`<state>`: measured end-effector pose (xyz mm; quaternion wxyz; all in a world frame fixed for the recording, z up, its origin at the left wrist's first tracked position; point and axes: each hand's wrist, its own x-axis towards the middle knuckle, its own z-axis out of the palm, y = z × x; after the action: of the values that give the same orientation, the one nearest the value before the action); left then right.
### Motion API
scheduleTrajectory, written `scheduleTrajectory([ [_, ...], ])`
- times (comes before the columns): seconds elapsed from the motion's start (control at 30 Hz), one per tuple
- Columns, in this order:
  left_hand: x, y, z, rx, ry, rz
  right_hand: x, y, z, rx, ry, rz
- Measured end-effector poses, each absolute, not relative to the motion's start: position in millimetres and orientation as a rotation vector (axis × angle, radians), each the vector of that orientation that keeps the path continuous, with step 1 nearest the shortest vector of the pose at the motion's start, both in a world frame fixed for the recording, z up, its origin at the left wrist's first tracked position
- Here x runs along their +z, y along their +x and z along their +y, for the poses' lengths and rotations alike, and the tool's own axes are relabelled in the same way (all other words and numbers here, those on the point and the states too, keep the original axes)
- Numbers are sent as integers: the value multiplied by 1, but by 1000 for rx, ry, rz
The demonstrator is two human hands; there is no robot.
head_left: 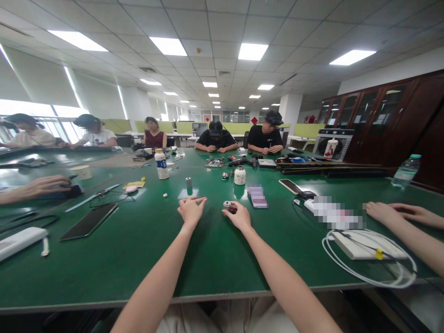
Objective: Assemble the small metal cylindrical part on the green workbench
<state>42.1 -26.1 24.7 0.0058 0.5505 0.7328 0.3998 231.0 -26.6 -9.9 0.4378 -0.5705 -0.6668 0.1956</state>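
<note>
My right hand grips a small silver cylindrical motor between thumb and fingers, with its round end facing up. The motor is just above or on the green table; I cannot tell which. To the left, my left hand hovers low over the table with fingers stretched rightward, and nothing shows in it. Beyond that hand, a second small grey cylinder stands upright by a pale, shiny flat patch. A phone lies to the right of my right hand.
A white jar and a milk bottle stand farther back. At left lie a dark tablet and cables. On the right are a white box with looped cable and a neighbour's hands. Another person's hand rests at left.
</note>
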Motion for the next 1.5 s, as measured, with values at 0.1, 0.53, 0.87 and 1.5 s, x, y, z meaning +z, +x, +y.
scheduleTrajectory([
  [0.1, 12, 29, -27, 1021, 1683, 2371, -8, 234, -27, 502, -1447, -1663],
  [0.53, 13, 83, -24, 1455, 1947, 1495, -10, 231, -30, 511, -1354, -1709],
  [0.87, 12, 85, -26, 1427, 1973, 1425, -9, 230, -32, 512, -1351, -1721],
  [1.5, -7, 85, -29, 1239, 2108, 1559, 17, 230, -26, 566, -1111, -1646],
])
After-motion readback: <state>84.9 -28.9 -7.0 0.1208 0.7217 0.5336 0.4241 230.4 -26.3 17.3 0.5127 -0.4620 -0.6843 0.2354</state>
